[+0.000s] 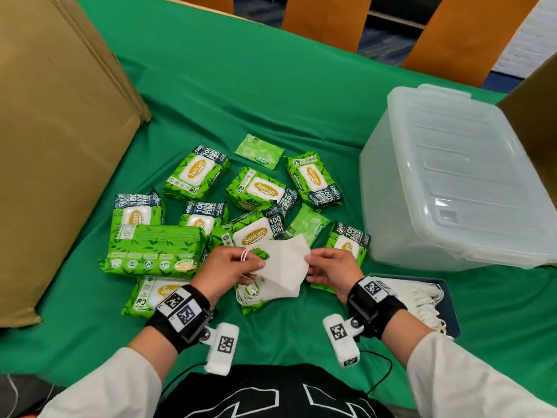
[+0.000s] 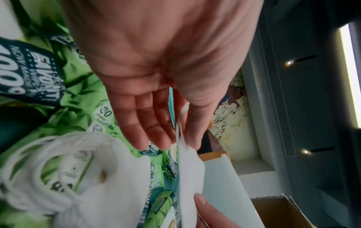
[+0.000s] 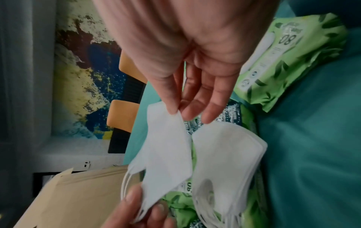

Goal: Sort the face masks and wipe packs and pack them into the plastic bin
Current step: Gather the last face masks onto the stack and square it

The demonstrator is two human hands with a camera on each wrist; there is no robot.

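Green cloth covers the table, strewn with wipe packs (image 1: pixel 196 173). Both hands hold one white face mask (image 1: pixel 286 263) above them: the left hand (image 1: pixel 226 271) pinches its ear-loop end, the right hand (image 1: pixel 334 270) pinches the opposite corner. More masks seemingly lie beneath. Keep it flat, loops tucked, before the plastic bin (image 1: pixel 452 182).

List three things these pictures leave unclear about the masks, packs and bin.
1. Head view: the left hand and right hand cover the edges of the face mask and the wipe packs beneath it.
2. Head view: the stack of masks is partly behind the right wrist, so it cannot be counted.
3. Head view: the plastic bin looks overturned; its inside is hidden.
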